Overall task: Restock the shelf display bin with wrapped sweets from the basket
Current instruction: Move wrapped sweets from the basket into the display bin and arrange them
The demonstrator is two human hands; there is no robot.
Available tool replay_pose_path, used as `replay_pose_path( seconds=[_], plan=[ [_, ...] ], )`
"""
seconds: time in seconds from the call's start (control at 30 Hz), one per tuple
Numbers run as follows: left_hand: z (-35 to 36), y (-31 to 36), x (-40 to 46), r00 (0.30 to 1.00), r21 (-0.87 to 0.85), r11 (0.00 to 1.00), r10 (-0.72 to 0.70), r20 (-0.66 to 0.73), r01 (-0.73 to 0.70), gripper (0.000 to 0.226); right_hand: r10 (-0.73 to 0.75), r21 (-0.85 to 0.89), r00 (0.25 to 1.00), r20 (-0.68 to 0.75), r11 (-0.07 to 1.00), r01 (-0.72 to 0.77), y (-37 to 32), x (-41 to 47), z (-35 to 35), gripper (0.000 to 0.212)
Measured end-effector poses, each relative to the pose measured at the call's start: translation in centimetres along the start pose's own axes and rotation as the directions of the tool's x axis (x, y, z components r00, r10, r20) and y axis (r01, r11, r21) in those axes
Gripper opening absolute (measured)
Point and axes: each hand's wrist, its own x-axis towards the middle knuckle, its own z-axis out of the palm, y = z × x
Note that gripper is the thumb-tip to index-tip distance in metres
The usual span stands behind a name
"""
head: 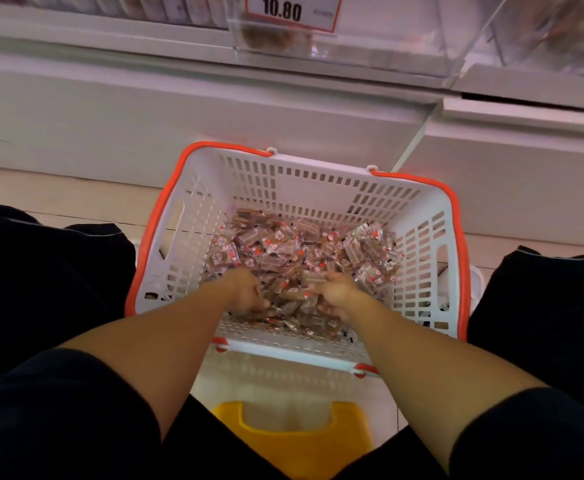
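While both hands sit inside it, the white slotted plastic basket with orange rim and handles point(418, 216) rests on the pale floor between the person's dark-clothed knees, directly below the shelf front.

Contents: small clear-wrapped brown sweets with red-and-white printed labels point(294, 247), heaped loosely across the basket bottom, thickest toward the far side and the right corner.

Left hand point(245, 289): buried in the near-left part of the heap, fingers curled down around a clutch of sweets.

Right hand point(335, 292): in the near-right part of the heap, fingers curled round several sweets, one wrapper showing above the knuckles.

Destination: clear acrylic display bin on the shelf point(380, 53), bearing a red-bordered price tag reading 10.80 point(290, 12); only a small brown remnant shows behind its front wall, so it appears nearly empty.

Key relation: the bin lies straight up and forward from both grips, slightly to the right of the basket's centre, making the right hand marginally nearer. Both handfuls would likely need lifting clear of the basket's far wall and over the bin's front lip.

Also present: yellow plastic stool point(283, 434), beneath the person.
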Motion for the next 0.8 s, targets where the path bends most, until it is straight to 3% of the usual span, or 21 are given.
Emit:
replay_pose_path(
  seconds=[0.17,0.27,0.33,0.4,0.57,0.63,0.7,0.8],
  plan=[
    [-4.1,1.7,-0.8,0.970,-0.116,0.991,0.035,-0.242,-0.065,0.042,-0.008,0.301,1.000,-0.002,0.953,0.008,-1.5,-0.8,-0.6,0.025],
    [-4.4,1.9,-0.8,0.942,-0.391,0.919,-0.084,-0.325,-0.053,0.042,-0.046,0.397,0.999,0.011,0.917,0.038,-2.3,-1.6,-1.2,0.040],
    [-3.9,1.9,-0.8,0.951,-0.722,0.691,-0.198,-0.236,-0.035,0.041,-0.082,0.479,0.996,0.033,0.876,0.056,-3.2,-2.6,-1.7,0.032],
    [-3.7,1.9,-1.1,0.964,-0.906,0.424,-0.235,-0.122,-0.012,0.043,-0.118,0.600,0.989,0.091,0.799,0.040,-4.4,-3.6,-2.1,0.020],
    [-4.1,2.6,-1.7,0.985,-0.997,-0.077,-0.174,-0.004,-0.018,0.029,-0.251,0.718,0.954,0.166,0.693,0.057,-6.8,-6.1,-2.8,0.020],
    [-4.8,3.3,-2.2,0.992,-0.965,-0.263,-0.123,0.016,-0.018,0.028,-0.285,0.702,0.942,0.177,0.707,0.082,-7.3,-7.0,-2.6,0.021],
    [-5.4,4.4,-2.7,0.999,-0.925,-0.380,-0.053,0.013,-0.008,0.031,-0.280,0.632,0.948,0.150,0.765,0.126,-7.3,-7.5,-2.1,0.023],
    [-5.8,6.3,-3.5,1.000,-0.918,-0.396,0.020,0.009,0.017,0.031,-0.278,0.652,0.952,0.125,0.747,0.132,-6.7,-7.9,-0.8,0.018]
  ],
)
